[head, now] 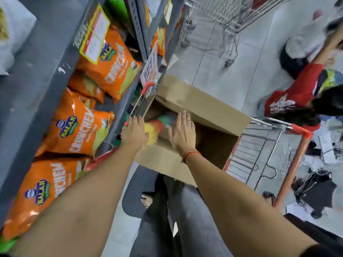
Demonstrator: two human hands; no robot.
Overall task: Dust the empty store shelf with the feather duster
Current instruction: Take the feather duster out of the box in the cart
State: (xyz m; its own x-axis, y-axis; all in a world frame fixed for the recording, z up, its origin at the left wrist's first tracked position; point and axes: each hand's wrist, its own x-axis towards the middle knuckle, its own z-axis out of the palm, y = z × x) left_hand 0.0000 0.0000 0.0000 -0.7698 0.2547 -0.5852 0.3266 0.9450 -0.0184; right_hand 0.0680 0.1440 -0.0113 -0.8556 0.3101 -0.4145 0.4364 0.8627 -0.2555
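**Both hands reach into a box for the feather duster**

A person's two bare arms stretch over an open cardboard box (202, 106) that sits in a shopping cart (259, 156) beside a grey store shelf (37, 86). The feather duster (157, 125), a blur of yellow, red and green, lies inside the box at its near left corner; its handle cannot be made out. The left hand (134, 133) covers part of the yellow feathers, and whether its grip has closed on anything is hidden by the back of the hand. The right hand (182, 133) hovers flat just beside the feathers, fingers (183, 117) spread, holding nothing. The box's far depths are dark. Orange snack bags (81, 127) fill the shelf, which runs off the left and bottom edges. Another person in a red shirt (295, 93), blurred, bends near the cart's right side. Bare floor (232, 75) lies open beyond the box.
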